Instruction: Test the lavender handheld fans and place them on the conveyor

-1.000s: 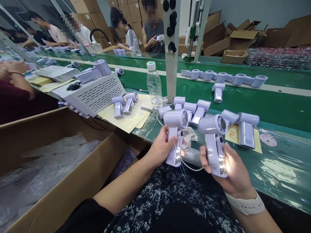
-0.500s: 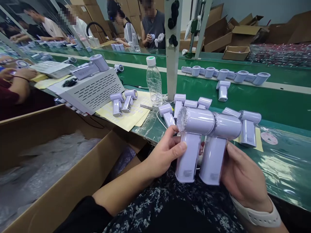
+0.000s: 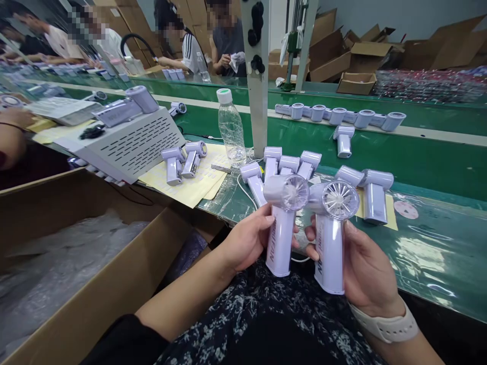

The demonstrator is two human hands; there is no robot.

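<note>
Your left hand [image 3: 245, 242] grips a lilac handheld fan [image 3: 280, 246] by its handle, and your right hand [image 3: 370, 271] grips a second lilac fan [image 3: 330, 256] the same way. Both stand nearly upright, their round grilles facing you; whether their heads touch, you cannot tell. A pale wristband [image 3: 388, 325] circles your right wrist. Left of your left hand, an open cardboard box [image 3: 125, 284] holds crumpled clear plastic [image 3: 76, 268]. Just beyond your left hand, four fans [image 3: 289, 165] lie close together on the green table [image 3: 437, 253]; beyond your right hand are a pair of fans [image 3: 376, 197]. Past your left hand and to its left, two smaller-looking fans [image 3: 174, 170] rest on yellow paper [image 3: 182, 195], between a slotted metal box [image 3: 140, 147] and a clear bottle [image 3: 231, 129]. Farther ahead of your right hand, a lone fan [image 3: 344, 142] lies before a row of five fans [image 3: 338, 116]. Farthest off, co-workers [image 3: 190, 50] sit or stand across the line.
</note>
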